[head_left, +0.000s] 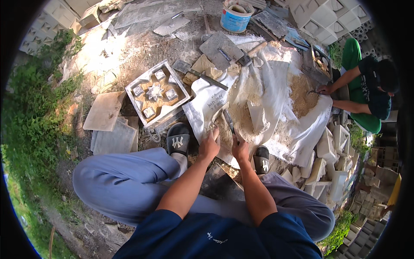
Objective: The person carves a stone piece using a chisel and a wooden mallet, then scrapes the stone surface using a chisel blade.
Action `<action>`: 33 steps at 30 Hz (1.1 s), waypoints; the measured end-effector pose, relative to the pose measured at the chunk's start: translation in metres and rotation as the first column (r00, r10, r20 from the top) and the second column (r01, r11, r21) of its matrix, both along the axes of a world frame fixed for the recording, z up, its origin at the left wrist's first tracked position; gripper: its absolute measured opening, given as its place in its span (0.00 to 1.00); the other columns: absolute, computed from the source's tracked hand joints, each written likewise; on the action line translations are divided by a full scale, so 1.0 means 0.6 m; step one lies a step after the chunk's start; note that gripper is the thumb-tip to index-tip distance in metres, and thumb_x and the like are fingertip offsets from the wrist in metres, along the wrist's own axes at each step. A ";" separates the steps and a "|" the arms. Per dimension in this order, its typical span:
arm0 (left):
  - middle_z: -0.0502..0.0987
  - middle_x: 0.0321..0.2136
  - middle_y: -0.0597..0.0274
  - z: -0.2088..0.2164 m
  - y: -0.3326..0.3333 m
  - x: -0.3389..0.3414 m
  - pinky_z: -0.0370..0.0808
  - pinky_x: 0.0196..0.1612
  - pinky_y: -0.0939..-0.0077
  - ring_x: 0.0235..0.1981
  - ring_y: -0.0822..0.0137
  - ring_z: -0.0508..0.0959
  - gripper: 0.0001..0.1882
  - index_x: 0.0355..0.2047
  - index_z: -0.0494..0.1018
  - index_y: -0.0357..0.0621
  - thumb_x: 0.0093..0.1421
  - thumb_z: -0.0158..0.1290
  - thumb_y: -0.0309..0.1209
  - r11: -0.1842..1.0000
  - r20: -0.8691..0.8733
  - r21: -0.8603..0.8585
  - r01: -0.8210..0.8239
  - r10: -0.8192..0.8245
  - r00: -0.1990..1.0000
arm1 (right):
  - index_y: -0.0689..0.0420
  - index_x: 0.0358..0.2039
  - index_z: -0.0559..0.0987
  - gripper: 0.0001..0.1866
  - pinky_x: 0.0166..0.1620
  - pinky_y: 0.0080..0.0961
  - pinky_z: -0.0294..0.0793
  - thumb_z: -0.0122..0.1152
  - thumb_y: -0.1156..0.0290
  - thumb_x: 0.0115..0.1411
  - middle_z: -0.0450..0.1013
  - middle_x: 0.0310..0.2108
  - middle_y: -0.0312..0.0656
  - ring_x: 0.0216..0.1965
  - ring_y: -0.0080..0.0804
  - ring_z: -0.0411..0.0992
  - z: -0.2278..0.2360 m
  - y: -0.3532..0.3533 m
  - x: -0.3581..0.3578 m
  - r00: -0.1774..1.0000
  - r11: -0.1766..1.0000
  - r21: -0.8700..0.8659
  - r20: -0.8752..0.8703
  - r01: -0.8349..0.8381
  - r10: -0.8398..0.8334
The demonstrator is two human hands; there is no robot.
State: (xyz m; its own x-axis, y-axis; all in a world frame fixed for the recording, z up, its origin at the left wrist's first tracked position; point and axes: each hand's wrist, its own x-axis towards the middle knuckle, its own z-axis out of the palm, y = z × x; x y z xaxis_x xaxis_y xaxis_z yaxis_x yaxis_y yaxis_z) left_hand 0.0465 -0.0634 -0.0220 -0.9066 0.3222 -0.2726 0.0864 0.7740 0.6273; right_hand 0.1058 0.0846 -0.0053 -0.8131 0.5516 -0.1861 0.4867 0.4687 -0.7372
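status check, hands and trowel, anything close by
Right hand shut on trowel, blade in the sand pile. Left hand open, resting on sand beside it. Square mould sits left, apart.

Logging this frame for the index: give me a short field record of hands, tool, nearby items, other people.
left hand: pressed on the white plastic sheet at the edge of a pale sand heap
right hand: gripping a dark-handled trowel, blade in the sand
pale sand heap: spread over the sheet, between the two black slippers
square metal mould with star pattern: on the ground, ahead on the left
blue plastic bucket: far side, upright
other person: squatting at right, hand at a second sand heap
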 end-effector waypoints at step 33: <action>0.76 0.45 0.36 0.008 0.004 0.001 0.76 0.48 0.46 0.45 0.34 0.77 0.23 0.56 0.66 0.46 0.63 0.54 0.38 0.996 -0.090 -0.004 -0.094 0.093 0.992 | 0.45 0.58 0.77 0.19 0.29 0.43 0.71 0.54 0.68 0.67 0.71 0.23 0.63 0.25 0.58 0.75 0.024 -0.002 -0.026 0.990 0.991 0.111 -0.128 0.074 -0.059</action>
